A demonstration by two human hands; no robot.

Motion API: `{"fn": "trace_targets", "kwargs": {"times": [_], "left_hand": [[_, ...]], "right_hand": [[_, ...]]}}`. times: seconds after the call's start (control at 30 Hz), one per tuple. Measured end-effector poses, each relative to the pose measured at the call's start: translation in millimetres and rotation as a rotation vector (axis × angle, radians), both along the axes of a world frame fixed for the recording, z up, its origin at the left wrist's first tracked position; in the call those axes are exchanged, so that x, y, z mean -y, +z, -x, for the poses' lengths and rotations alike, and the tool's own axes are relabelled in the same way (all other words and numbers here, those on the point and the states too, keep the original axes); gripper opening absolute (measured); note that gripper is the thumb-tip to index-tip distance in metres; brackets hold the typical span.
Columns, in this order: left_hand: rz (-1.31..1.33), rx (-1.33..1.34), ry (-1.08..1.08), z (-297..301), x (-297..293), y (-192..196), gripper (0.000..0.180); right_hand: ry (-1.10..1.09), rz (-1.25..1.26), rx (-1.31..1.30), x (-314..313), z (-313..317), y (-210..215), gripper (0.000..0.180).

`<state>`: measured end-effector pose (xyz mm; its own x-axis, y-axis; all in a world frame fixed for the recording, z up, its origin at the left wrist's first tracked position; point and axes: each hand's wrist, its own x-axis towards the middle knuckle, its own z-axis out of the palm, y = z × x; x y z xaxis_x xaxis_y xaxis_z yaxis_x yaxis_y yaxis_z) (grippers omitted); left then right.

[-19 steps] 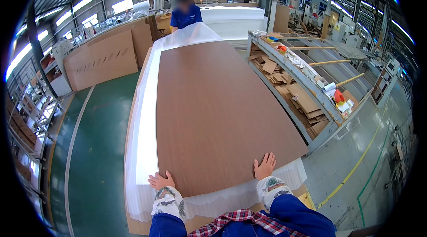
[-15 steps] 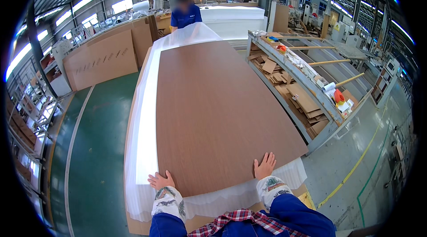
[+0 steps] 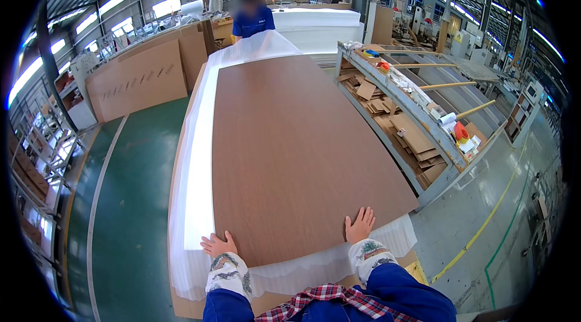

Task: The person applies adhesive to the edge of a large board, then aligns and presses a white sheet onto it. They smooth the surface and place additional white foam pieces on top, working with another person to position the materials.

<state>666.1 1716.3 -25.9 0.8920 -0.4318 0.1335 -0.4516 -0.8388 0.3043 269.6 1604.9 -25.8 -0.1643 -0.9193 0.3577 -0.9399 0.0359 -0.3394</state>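
Note:
A large brown wood-grain panel [image 3: 290, 159] lies flat in front of me, its near edge toward my body. Under it, white foam sheeting [image 3: 181, 267] spreads out past the left and near edges. At the panel's near left corner rests my left hand [image 3: 219, 244], fingers spread, partly on the panel and partly over the white strip beside it. My right hand [image 3: 361, 225] lies flat on the brown surface near its front edge, fingers extended. Neither hand grips anything. Both forearms wear patterned white sleeve covers.
A co-worker in blue [image 3: 254, 22] stands at the panel's far end, by the raised foam. To the right, a metal rack [image 3: 417, 104] holds cardboard pieces, with an orange-red tape dispenser [image 3: 462, 133] on top. Large cardboard sheets [image 3: 136, 77] lean at the left, beside green floor [image 3: 139, 183].

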Motion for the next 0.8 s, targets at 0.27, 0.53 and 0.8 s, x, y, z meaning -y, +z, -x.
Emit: {"fn": "trace_targets", "kwargs": {"times": [0.27, 0.53, 0.8], "left_hand": [[0.002, 0.003, 0.009, -0.6, -0.7, 0.7, 0.058], [-0.010, -0.001, 0.002, -1.0, -1.1, 0.8, 0.058], [-0.002, -0.010, 0.002, -0.2, -0.3, 2.8, 0.059]], "right_hand": [[-0.003, -0.009, 0.008, 0.2, -2.0, -0.1, 0.067], [-0.004, 0.003, 0.013, -1.1, -1.6, 1.2, 0.067], [-0.003, -0.005, 0.007, -1.2, -1.7, 2.6, 0.067]]}}
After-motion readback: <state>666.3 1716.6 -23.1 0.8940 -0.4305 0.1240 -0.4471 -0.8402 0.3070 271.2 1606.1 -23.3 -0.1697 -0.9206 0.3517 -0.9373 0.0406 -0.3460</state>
